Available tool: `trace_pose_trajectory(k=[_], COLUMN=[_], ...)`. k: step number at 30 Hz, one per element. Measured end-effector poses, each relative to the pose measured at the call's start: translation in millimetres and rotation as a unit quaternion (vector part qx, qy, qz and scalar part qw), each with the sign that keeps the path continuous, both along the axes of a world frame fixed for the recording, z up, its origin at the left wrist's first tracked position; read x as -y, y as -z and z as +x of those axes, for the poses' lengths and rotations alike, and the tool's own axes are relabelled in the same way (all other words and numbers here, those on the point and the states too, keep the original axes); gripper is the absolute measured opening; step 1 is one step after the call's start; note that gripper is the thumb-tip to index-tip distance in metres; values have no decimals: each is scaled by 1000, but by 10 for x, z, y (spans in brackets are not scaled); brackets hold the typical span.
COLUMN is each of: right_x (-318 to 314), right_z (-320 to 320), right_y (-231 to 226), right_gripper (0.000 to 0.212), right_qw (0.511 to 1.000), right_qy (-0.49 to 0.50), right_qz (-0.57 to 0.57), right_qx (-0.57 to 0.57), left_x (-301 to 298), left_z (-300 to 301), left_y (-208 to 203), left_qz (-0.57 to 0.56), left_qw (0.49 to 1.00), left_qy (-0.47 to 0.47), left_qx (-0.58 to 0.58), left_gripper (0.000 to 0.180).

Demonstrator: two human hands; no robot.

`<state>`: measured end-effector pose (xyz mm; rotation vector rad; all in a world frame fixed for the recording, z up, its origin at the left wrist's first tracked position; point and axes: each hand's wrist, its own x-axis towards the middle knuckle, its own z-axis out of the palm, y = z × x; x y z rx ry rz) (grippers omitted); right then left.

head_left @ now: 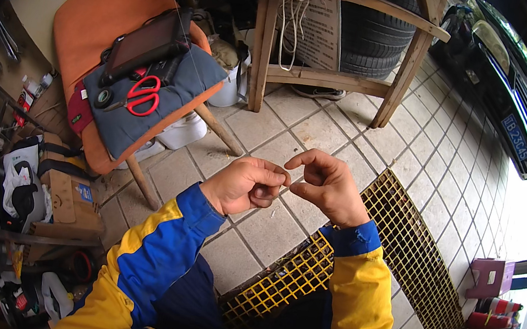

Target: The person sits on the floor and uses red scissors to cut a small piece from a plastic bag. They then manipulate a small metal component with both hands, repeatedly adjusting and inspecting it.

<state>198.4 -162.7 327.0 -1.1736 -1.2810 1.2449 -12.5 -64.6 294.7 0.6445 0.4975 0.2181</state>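
Observation:
My left hand (248,186) is closed, thumb pressed against the index finger; whatever sits in the pinch is too small to make out. Close by its fingertips is my right hand (332,188), its thumb and index finger curved and apart, with nothing visible between them. Both hands hover above the tiled floor (321,132). To their left stands an orange chair (91,5) with a folded grey-blue cloth (199,69) on its seat. Red-handled scissors (144,95), a roll of black tape (104,99) and a dark tablet-like device (147,46) lie on the cloth.
A wooden frame (328,80) with a white cord (288,28) stands ahead, before stacked tyres (377,33). Yellow floor grating (281,280) runs beneath my arms. Cardboard boxes (68,205) crowd the left side. A dark car (506,90) is at the far right, a purple box (490,279) nearer.

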Motion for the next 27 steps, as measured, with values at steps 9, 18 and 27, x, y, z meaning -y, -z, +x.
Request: trace_pose_trajectory(k=[9,18,27], right_x=[-39,-83,-31], right_z=[-156,-118,-207], right_y=[107,90,-7], right_gripper=[16,9,20], right_qw=[995,993,986], right_qy=[67,106,59], right_qz=[38,38,127], right_qx=[68,32,95], left_x=[-21,49,-12], left_z=[-36,10,-35], left_y=[4,-130,-33], left_qz=[-14,181,37], left_qw=[999,979,998], left_qy=[-14,-74,-55], left_qx=[43,-55,11], left_gripper=[16,16,17])
